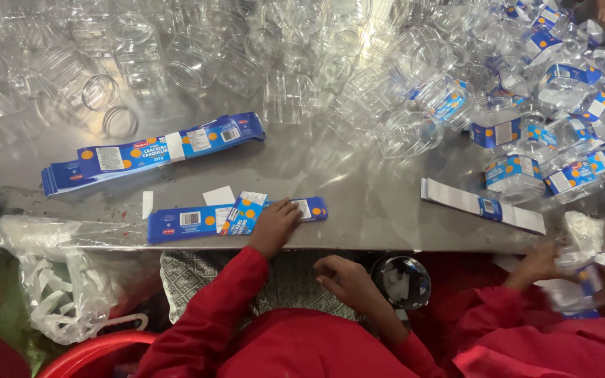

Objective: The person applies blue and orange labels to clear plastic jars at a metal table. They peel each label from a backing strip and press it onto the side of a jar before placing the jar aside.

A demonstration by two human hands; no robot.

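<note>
My left hand lies on a stack of blue printed labels at the near edge of the grey metal table, fingertips pressing the stack's right end. One loose label sits tilted on top of the stack, just left of that hand. My right hand hovers below the table edge over my lap, fingers curled; whatever is under them is hidden. A clear plastic jar stands just to its right.
A longer pile of blue labels lies at the left. Many clear, unlabelled jars crowd the back; labelled jars heap at the right. A white-backed label strip lies near a co-worker's hand holding a jar. A plastic bag hangs at the left.
</note>
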